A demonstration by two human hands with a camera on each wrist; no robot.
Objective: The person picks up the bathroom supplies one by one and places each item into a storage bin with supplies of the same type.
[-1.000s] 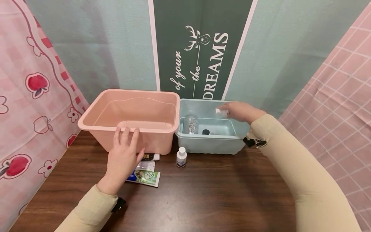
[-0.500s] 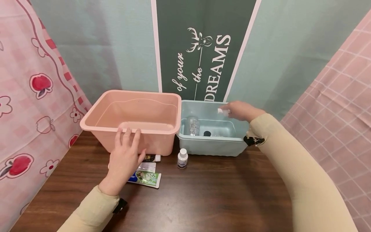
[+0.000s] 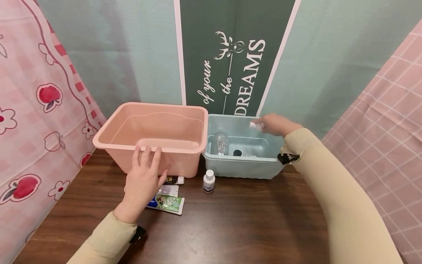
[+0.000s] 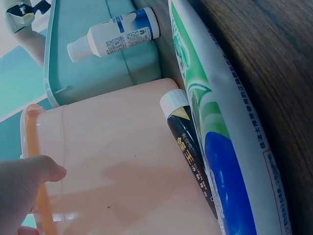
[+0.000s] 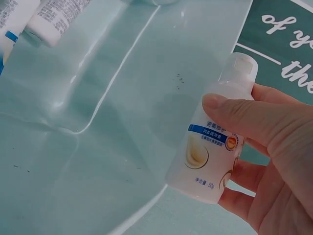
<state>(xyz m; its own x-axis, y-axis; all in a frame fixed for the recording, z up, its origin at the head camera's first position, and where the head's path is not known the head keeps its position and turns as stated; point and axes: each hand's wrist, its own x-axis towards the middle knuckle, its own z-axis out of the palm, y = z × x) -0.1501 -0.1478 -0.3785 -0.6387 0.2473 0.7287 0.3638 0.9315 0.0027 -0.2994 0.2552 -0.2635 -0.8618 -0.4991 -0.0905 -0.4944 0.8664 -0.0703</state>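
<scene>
Grasping white conditioner bottle [image 5: 208, 156] — right hand [image 3: 277, 124], head-view right of centre; left hand [image 3: 141, 183], lower left — grip released, touching pink bin [image 3: 179, 150].

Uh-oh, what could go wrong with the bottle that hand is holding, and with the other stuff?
The white bottle could slip from the fingers of the right hand and drop into the blue bin, maybe hitting the clear bottle there. The small bottle standing on the table might topple if bumped. The left hand rests on the pink bin's rim, so pressing hard might tip it.
</scene>
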